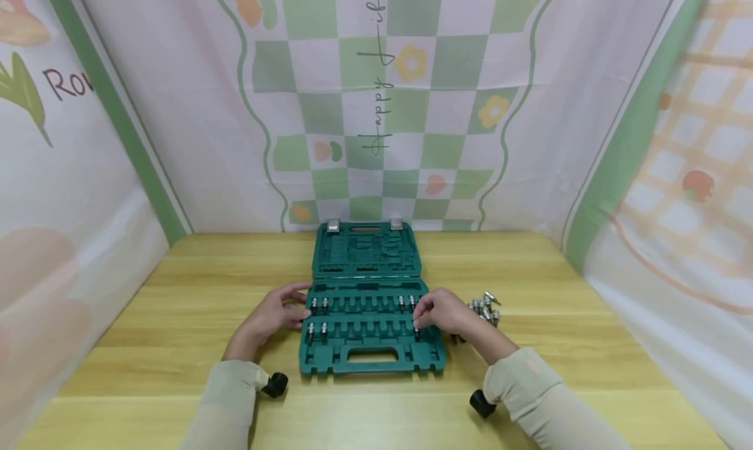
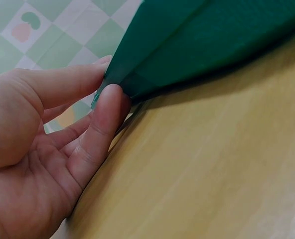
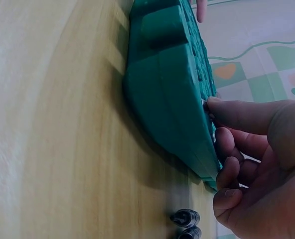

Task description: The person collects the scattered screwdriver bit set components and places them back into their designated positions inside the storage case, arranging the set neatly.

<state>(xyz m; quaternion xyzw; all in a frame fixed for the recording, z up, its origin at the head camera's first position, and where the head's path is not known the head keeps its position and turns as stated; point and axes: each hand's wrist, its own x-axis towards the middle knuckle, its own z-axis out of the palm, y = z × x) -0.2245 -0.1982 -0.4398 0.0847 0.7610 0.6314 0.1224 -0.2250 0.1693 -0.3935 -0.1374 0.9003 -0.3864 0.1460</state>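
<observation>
A green tool case (image 1: 365,345) lies open on the table, its lid (image 1: 367,247) laid back. My left hand (image 1: 275,314) holds the case's left edge, with thumb and fingertips at the rim in the left wrist view. At the near row's right end, my right hand (image 1: 444,311) pinches a bit socket (image 1: 417,333), silver above and dark below. The right wrist view shows little of that bit socket behind the fingertips. Other bit sockets (image 1: 317,332) stand upright in slots at the left ends of both rows; two more (image 1: 402,302) stand at the far row's right.
Loose bit sockets (image 1: 487,309) lie in a pile right of the case, partly hidden by the right forearm. The wooden table (image 1: 235,254) meets a patterned cloth (image 1: 365,110) at the back, with cloth at both sides.
</observation>
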